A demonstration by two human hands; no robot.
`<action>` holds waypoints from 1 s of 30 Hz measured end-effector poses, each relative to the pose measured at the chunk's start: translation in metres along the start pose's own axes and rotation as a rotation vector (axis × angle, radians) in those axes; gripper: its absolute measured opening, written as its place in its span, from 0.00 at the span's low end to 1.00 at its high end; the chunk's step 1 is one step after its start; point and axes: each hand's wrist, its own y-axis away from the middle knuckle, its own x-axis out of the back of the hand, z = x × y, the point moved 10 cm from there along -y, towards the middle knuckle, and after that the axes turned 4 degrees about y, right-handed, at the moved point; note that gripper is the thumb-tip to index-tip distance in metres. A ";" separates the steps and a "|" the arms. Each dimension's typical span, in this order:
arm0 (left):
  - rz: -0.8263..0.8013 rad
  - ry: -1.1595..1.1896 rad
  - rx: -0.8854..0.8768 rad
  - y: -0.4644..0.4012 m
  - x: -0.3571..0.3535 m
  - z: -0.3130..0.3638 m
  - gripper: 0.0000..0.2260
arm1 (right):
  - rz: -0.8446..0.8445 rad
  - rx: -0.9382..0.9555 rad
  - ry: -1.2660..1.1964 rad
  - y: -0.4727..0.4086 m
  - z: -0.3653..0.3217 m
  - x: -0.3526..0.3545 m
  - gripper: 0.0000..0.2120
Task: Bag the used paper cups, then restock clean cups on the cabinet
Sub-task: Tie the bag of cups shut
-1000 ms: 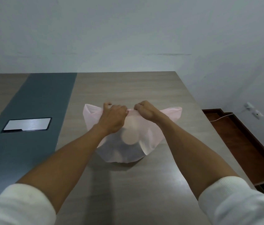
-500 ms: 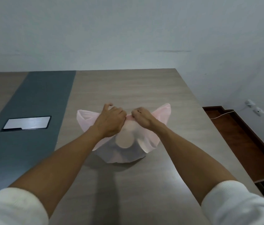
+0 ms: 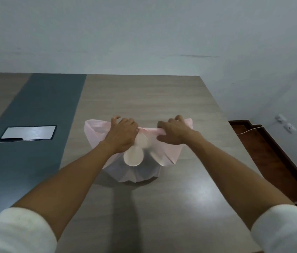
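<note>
A thin pink plastic bag (image 3: 164,152) sits on the wooden table (image 3: 144,99) in front of me. White paper cups (image 3: 132,157) show through its translucent side, one with its round base facing me. My left hand (image 3: 121,135) and my right hand (image 3: 174,131) both grip the bag's top edge, which is stretched into a tight band between them. The bag's loose corners stick out past each hand. How many cups lie inside is hidden.
A dark grey strip (image 3: 34,125) runs down the table's left part, with a rectangular metal cover plate (image 3: 28,133) set in it. The table's right edge drops to a brown floor (image 3: 264,152). A wall socket with a white cable (image 3: 284,123) is at the right.
My hands, close together before, have moved apart along the bag's top edge, pulling it taut. The bag's right corner has dropped lower beside my right hand.
</note>
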 end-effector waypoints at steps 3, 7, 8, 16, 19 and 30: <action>-0.022 0.013 0.074 -0.002 -0.007 -0.018 0.10 | -0.118 -0.111 -0.080 0.015 0.048 0.003 0.15; -0.136 0.040 0.112 -0.009 -0.022 -0.005 0.13 | -0.063 -0.111 -1.308 0.018 0.028 0.007 0.20; -0.156 0.063 0.109 -0.010 -0.024 0.001 0.13 | -0.030 -0.101 -1.582 0.015 0.017 0.004 0.18; -0.163 0.048 0.051 -0.001 -0.022 0.009 0.17 | 0.203 -0.328 -1.429 -0.025 -0.025 -0.034 0.23; 0.079 0.004 0.005 0.014 0.019 -0.009 0.26 | 0.165 -0.428 -0.846 -0.032 -0.028 -0.043 0.31; 0.157 0.986 0.572 0.100 0.002 -0.128 0.55 | 0.292 -0.522 -0.530 -0.041 -0.033 -0.029 0.40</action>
